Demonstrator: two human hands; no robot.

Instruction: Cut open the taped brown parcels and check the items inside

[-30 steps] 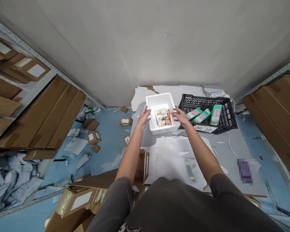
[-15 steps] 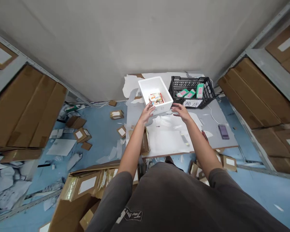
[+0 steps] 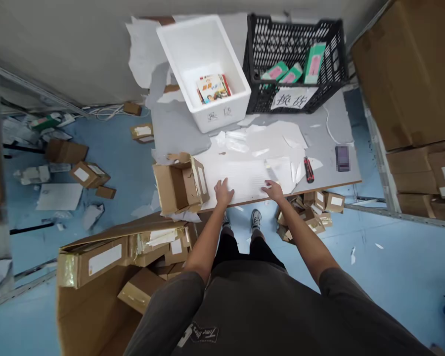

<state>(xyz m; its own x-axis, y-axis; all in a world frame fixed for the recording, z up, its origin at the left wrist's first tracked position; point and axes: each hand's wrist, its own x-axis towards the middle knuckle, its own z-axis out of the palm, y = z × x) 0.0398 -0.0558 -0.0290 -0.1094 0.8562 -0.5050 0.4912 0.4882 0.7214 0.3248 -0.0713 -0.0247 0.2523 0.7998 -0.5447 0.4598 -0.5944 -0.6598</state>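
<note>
White sheet [image 3: 244, 173], faintly lined, lies flat; left hand [image 3: 224, 193], right hand [image 3: 274, 190]: fingers [image 3: 269, 182] apart.

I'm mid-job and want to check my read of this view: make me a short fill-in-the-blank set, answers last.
1. The black crate stands to the ____ of the white bin in this view.
2. In that crate, the number of green-and-pink boxes showing is ____.
3. The left hand and right hand are at the near edge of a sheet colored ____.
4. Of those hands, the open cardboard box is nearer the ____ one.

Missing words: right; three; white; left.
</note>
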